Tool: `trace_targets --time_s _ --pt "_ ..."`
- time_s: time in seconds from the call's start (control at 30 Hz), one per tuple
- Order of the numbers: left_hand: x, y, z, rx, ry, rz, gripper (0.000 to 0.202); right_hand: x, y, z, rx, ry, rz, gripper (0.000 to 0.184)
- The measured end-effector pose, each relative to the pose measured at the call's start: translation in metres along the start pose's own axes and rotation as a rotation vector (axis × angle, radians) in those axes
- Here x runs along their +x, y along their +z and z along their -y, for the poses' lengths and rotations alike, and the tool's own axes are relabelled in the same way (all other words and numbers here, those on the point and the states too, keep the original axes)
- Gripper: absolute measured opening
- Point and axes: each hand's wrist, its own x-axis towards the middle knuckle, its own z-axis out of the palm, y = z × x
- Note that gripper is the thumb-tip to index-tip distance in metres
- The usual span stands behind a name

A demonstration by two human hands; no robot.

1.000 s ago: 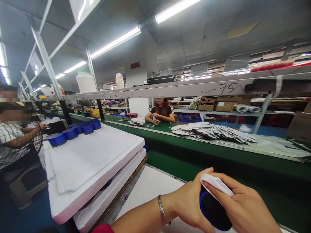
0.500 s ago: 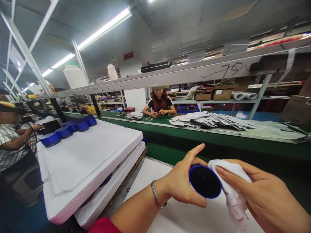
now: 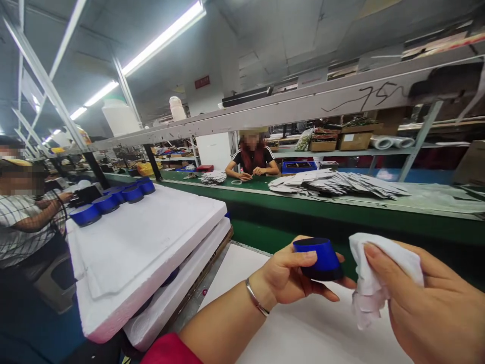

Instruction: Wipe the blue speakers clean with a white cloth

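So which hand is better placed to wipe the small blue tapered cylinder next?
Probably the right hand: it holds the white cloth just beside the blue tapered cylinder, which the left hand grips.

- My right hand (image 3: 435,308): cut off by the right and bottom edges, wrist out of view.
- White cloth (image 3: 373,275): part tucked under my right fingers (image 3: 376,253), can't see how far in it goes.
- Blue cap (image 3: 320,255): left side covered by my left hand (image 3: 282,275), underside in shadow.
- Red sleeve (image 3: 170,352): cut off by the bottom edge.
- Blue item (image 3: 171,277) between the foam slabs (image 3: 151,237): mostly hidden.
- Red sign (image 3: 202,81): too small to read.
- Person across the belt (image 3: 252,162): face blurred, things at their hands too small to tell.
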Motion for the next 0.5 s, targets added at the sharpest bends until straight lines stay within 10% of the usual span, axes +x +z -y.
trace_targets --time_s 0.13,0.5 --pt "0.0 0.003 0.011 -0.062 0.074 -0.094 0.076 -0.02 0.012 0.004 -0.049 -0.072 -0.058 0.068" --pt "0.004 0.002 0.017 -0.166 0.039 -0.171 0.072 0.016 0.021 -0.016 0.11 0.283 -0.048 0.076"
